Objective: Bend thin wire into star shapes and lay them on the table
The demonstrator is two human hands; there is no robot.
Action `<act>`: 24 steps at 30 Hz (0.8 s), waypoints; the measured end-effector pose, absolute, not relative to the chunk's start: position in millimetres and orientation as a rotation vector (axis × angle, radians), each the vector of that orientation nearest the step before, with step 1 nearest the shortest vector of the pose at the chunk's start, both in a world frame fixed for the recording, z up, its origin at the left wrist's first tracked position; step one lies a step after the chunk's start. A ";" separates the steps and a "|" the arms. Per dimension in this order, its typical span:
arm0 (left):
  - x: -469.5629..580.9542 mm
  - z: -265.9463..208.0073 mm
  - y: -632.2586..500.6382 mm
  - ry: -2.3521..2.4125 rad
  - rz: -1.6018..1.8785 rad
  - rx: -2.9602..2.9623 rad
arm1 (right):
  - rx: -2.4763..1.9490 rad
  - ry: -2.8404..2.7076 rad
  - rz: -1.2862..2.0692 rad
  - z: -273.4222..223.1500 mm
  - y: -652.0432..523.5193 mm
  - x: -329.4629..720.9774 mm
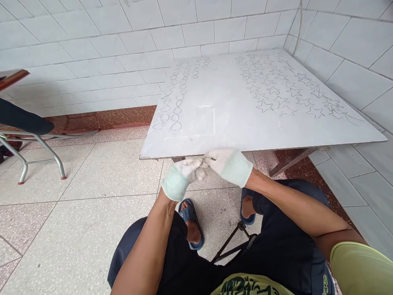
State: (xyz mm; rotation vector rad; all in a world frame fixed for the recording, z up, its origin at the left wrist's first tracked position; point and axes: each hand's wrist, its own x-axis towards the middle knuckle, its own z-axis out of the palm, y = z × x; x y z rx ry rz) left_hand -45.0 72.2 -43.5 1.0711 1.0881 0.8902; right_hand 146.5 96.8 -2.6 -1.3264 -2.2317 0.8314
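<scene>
Hands (223, 162) pinched together, wire figure-eights (176, 114), long axes toward back wall (198, 36)

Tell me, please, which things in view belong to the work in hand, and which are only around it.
Seems to belong:
gloved left hand and right hand, close together; anything held is too small to tell
star shapes
looped shapes
pale tabletop under them

Seems only around:
metal seat frame, picture's far left
cable, upper right

My left hand (188, 167) and right hand (218, 159) wear white gloves (225, 157) with pale green cuffs (241, 170), and I have on a yellow-green shirt (359, 266) with dark print (238, 284), navy trousers (285, 246) with yellow lettering (325, 284), and blue open-toed slippers (199, 235).
</scene>
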 end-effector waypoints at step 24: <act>-40.6 -47.9 78.0 1.198 0.690 1.146 | -1.035 -2.517 0.704 -5.3 102.6 150.6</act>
